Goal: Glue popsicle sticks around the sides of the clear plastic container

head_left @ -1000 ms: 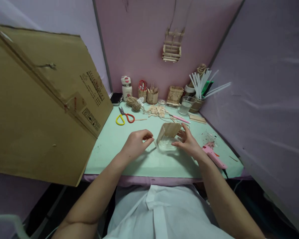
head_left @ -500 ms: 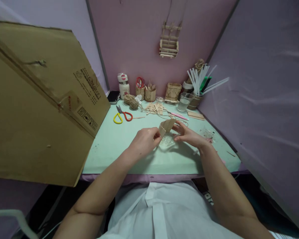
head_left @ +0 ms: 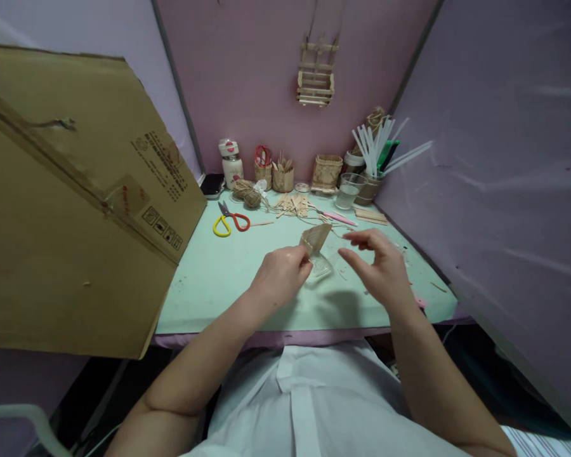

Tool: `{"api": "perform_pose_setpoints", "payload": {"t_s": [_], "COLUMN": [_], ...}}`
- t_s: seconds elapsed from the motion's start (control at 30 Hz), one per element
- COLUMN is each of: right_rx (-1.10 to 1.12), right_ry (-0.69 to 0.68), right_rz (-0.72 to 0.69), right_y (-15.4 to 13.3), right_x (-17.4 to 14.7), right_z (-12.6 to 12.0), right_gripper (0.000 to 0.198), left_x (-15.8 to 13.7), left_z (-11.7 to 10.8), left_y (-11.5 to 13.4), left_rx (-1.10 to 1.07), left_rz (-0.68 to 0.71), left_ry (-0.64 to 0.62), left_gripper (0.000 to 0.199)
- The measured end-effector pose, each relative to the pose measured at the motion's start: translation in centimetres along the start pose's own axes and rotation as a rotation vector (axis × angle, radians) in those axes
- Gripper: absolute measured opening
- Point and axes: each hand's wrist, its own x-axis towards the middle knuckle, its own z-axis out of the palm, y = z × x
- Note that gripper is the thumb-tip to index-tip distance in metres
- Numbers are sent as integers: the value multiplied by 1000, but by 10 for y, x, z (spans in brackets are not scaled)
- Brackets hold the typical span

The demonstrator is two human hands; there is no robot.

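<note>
My left hand is closed on the near left edge of a small clear plastic container, holding it tilted over the table. A tan, twine-covered panel stands up along the container's far side. My right hand is just right of the container and apart from it, with thumb and fingers spread. A thin strand of twine runs from the panel's top corner toward those fingertips; whether they touch it I cannot tell. My left fingertips are partly hidden.
Scissors with yellow and red handles lie at left. Behind are twine balls, wooden sticks, a pink pen-like tool, a glass of water and a pot of white glue sticks. A large cardboard sheet leans at left.
My right hand has let go of the container and moved right and toward me, its fingers opening. The left hand keeps its hold. The view has shifted slightly.
</note>
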Motion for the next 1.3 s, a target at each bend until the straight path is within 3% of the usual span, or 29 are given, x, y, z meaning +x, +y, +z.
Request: {"api": "perform_pose_setpoints", "payload": {"t_s": [0.07,0.17,0.37,0.53,0.7,0.83,0.9,1.03,1.17,1.3], "right_rx": [-87,-222,-291,-384,-427,-436,-448,-477,-516,-567], "right_ry": [-68,-138,-252,-203,-136,-137,-128,-110,-94,-86], "right_rz": [-73,-74,19,-56,-203,-271,-289,-320,-334,-354], "right_y": [-28,-50,-50,-51,-51,-47,-44,-39,-36,-34], "right_x": [-11,-19,-19,-23,-23,-21,-21,-21,-20,-19], "right_z": [2,10,16,12,-3,-10,-10,-8,-5,-5], "right_gripper": [13,17,17,18,18,19,19,17,16,14], "left_x": [-6,-15,-26,-30,8,60,78,84,70,57], "left_z": [5,11,20,15,-16,-9,8,43,55,57], "left_y": [3,7,18,18,-36,-82,-91,-90,-84,-75], "left_rx": [51,140,239,128,-96,-243,-389,-719,-694,-623], "left_rz": [32,82,137,127,109,79,151,216,168,158], "left_ry": [52,126,169,137,44,-368,-484,-525,-508,-443], "left_gripper": [7,8,9,7,78,117,119,107,80,70]}}
